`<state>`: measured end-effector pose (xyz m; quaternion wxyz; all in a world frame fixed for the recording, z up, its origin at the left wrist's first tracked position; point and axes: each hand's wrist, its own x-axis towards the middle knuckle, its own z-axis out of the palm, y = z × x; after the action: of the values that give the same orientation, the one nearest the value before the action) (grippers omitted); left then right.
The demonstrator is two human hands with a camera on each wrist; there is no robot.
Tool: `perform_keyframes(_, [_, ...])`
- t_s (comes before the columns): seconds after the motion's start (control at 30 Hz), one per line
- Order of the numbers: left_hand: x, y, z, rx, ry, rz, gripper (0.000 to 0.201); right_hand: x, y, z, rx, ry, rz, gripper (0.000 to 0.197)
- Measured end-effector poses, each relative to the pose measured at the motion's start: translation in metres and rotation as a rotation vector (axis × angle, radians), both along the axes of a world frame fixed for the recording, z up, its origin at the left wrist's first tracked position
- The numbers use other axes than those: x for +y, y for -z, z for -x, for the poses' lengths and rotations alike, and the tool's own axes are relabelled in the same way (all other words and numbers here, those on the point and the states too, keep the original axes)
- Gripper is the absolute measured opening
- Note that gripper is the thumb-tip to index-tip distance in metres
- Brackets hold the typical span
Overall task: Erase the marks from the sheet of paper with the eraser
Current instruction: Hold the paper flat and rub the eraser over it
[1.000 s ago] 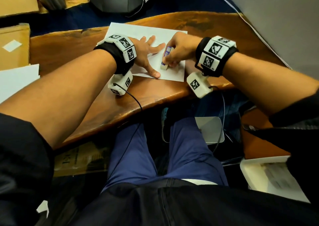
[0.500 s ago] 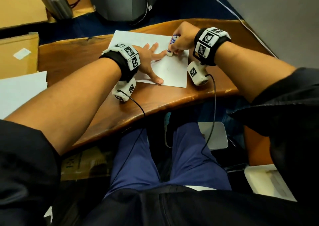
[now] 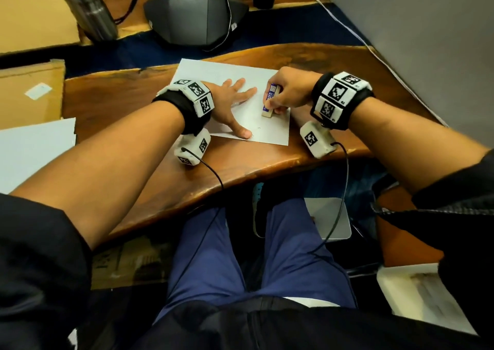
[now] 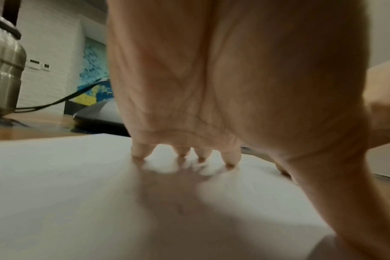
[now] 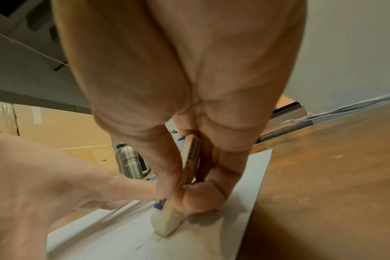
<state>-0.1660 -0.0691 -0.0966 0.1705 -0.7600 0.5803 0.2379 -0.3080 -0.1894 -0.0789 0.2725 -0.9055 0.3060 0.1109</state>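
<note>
A white sheet of paper point(image 3: 213, 74) lies on the wooden desk point(image 3: 112, 103). My left hand point(image 3: 232, 103) lies flat on the sheet with fingers spread, its fingertips point(image 4: 230, 161) pressing the paper point(image 4: 67, 184). My right hand point(image 3: 287, 92) pinches a white eraser point(image 3: 270, 102) with a blue printed sleeve, held upright near the sheet's right edge. In the right wrist view the eraser point(image 5: 167, 223) has its tip on the paper point(image 5: 245, 184), over a faint pencil line. A small mark point(image 3: 258, 128) shows beside my left thumb.
A steel bottle point(image 3: 85, 4) and a grey conference phone point(image 3: 195, 15) with cables stand beyond the desk. Cardboard boxes point(image 3: 29, 92) and another white sheet point(image 3: 32, 149) lie to the left. A grey wall point(image 3: 427, 42) rises at right. My legs are below the desk's front edge.
My right hand carried the eraser to the sheet's far right corner, then back toward me to the middle of the right edge. The left hand stayed flat on the paper.
</note>
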Motion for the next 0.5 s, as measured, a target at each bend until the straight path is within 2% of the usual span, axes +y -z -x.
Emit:
perform_keyframes(0.3, [0.018,0.006,-0.005,0.020,-0.015,0.049,0.099,-0.009,-0.003,0.000,0.028,0.059,0.065,0.027])
perform_keyframes(0.5, [0.020,0.004,-0.001,-0.046,-0.045,0.073,0.102,-0.009,-0.004,0.004,-0.066,0.125,0.172,0.031])
